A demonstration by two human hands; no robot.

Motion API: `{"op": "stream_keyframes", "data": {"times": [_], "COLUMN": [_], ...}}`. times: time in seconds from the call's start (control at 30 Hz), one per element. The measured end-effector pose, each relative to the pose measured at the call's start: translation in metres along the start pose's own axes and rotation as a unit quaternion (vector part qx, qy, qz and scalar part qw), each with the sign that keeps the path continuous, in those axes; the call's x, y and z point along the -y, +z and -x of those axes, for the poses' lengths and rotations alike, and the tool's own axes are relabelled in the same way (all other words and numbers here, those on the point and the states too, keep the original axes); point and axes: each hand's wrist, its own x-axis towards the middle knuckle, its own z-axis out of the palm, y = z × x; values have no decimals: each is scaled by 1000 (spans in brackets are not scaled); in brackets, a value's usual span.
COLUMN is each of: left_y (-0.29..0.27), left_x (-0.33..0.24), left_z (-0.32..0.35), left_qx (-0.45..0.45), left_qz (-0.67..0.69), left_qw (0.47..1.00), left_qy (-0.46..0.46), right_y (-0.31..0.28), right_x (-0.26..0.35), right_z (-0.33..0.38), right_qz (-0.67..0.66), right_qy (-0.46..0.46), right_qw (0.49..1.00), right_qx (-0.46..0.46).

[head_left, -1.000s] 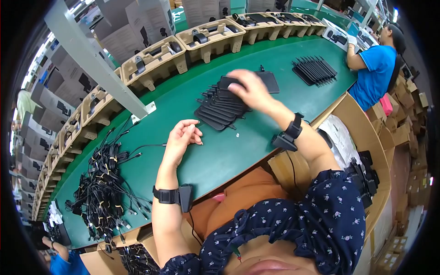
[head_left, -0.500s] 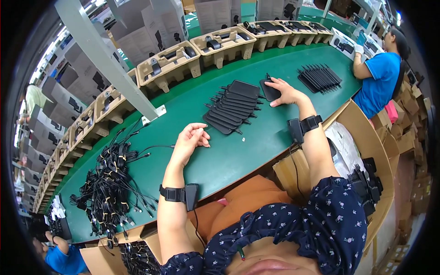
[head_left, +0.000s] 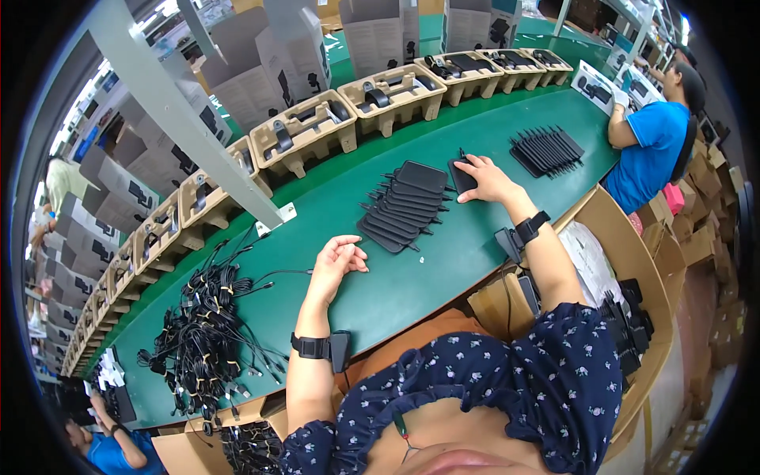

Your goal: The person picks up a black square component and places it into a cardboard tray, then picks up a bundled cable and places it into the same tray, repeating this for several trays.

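Observation:
My right hand rests on a thin, black, flat rectangular plate with a short prong. Its thumb and fingers lie along the plate's right side, gripping it. Just left of this plate, a fanned stack of similar black plates lies on the green table, small prongs sticking out along its sides. My left hand hovers by that stack's near left corner, fingers loosely half curled, with nothing visible in them. One black cable runs from a large heap of bundled cables to my left wrist, where its end is hidden.
Another row of black plates lies farther right. Moulded cardboard trays with black parts line the far side, crossed by a grey metal post. A carton stands at my right. A co-worker in blue sits beyond it.
The view has shifted slightly, so the table appears lower. My right hand stays on the same plate and my left hand stays beside the stack. The lower-left co-worker's arm has moved.

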Motion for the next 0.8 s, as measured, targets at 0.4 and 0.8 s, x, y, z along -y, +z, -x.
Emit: {"op": "stream_keyframes", "data": {"times": [0.4, 0.8], "left_y": [2, -6], "left_x": [8, 0], "left_z": [2, 3], "left_qx": [-15, -56], "left_qz": [9, 86], "left_qw": [1000, 995], "left_qy": [14, -5], "right_y": [-92, -148], "right_x": [-31, 14], "right_z": [-64, -227], "right_qz": [-218, -68], "right_qy": [-2, -228], "right_qw": [895, 918], "right_qx": [-390, -317]}}
